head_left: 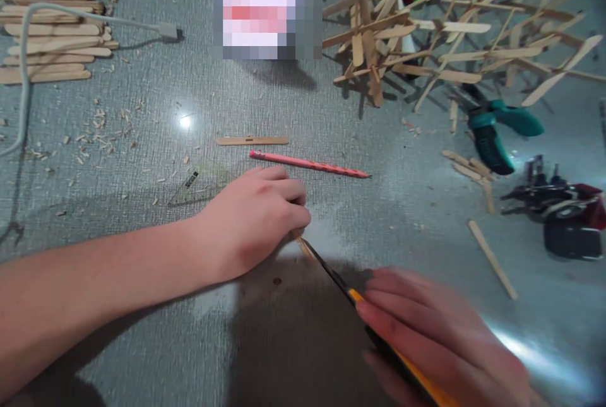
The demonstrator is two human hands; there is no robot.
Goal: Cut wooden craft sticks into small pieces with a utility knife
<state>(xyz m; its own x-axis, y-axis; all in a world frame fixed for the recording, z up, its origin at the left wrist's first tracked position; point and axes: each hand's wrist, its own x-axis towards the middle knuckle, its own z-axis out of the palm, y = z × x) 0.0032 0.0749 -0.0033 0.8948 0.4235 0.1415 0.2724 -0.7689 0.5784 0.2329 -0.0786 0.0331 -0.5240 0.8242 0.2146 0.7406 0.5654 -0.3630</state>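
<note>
My left hand (255, 224) is closed and pressed to the table, its fingers curled over a wooden craft stick (307, 250). Only a short end of that stick pokes out below the fingers. My right hand (435, 331), slightly blurred, grips a yellow and black utility knife (354, 294). The knife's thin dark blade reaches up to the craft stick, its tip right beside my left fingers. Above my left hand lie a pink pencil (307, 163) and another craft stick (269, 141) with a small dark mark in its middle. A clear set square (189, 189) is partly under my left hand.
Crossed craft sticks (379, 35) form a tangled pile at upper right. Teal-handled pliers (492, 135) and a dark metal object (563, 205) lie at right. Stacked sticks (57, 47), a white cable (95, 14) and wood chips are at left. A blurred-out object (265, 3) stands at the top.
</note>
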